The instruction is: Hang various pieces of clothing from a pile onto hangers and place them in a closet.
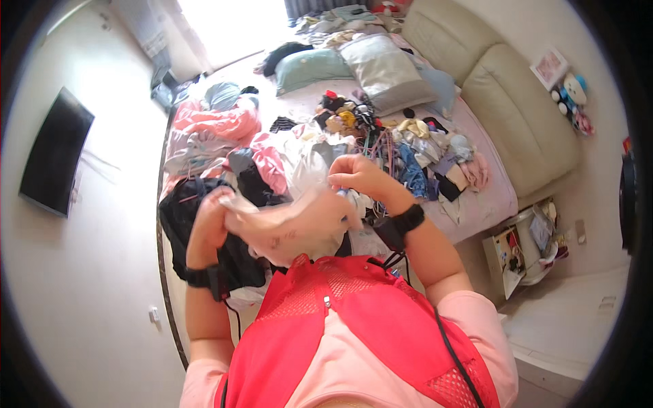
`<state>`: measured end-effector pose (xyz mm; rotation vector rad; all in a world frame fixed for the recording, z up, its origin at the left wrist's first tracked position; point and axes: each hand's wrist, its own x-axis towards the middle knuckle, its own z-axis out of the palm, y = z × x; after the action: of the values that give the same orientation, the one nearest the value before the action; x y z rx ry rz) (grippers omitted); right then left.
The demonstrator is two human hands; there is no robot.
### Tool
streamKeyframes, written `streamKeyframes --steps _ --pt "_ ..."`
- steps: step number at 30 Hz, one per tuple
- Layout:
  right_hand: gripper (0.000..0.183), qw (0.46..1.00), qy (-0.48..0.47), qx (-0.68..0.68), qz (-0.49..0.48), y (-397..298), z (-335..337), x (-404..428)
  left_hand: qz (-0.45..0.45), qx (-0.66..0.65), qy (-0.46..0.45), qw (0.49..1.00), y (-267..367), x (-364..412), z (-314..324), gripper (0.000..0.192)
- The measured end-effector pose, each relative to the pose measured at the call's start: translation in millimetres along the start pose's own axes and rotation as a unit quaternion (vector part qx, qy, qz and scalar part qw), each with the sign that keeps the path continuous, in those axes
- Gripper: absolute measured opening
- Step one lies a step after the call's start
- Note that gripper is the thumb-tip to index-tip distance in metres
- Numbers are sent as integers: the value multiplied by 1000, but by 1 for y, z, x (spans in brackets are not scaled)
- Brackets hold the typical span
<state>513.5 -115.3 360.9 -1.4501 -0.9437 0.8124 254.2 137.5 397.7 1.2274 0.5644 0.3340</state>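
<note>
A pale pinkish-beige cloth garment [293,227], blurred by motion, is spread in the air in front of my chest. My left hand [214,217] grips its left end, where the fabric bunches whitish. At its upper right edge, my right hand [362,178] has thumb and forefinger pinched together; blur softens the exact contact. Small dark marks show on the lower part of the cloth. Behind and below my left hand lies a black bag or garment [178,224]. Beyond both hands, white clothing [306,163] is heaped on the bed.
The bed [490,209] holds folded pink clothes [217,122], a pile of small coloured items [347,115], jeans-blue fabric [412,171] and pillows [385,74]. A padded headboard [520,117] stands right. An open drawer [502,260] juts out below it. A television [57,153] hangs left.
</note>
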Motion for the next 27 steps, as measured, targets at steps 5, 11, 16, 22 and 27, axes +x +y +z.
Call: streamKeyframes --steps 5,11,16,22,27 --pt "18 974 67 102 189 89 -31 0 -154 127 -64 978 -70 -9 -36 13" --pt "17 898 251 141 333 266 -98 -37 -169 62 -5 984 -63 -33 16 22" --pt "10 814 323 56 480 364 -124 -64 -135 47 60 988 -67 -49 22 24" --pt "16 836 326 27 440 412 -107 -53 -123 51 132 982 -64 -64 32 23" --pt "29 868 282 -51 406 439 -91 -33 -125 52 166 977 -67 -73 42 23"
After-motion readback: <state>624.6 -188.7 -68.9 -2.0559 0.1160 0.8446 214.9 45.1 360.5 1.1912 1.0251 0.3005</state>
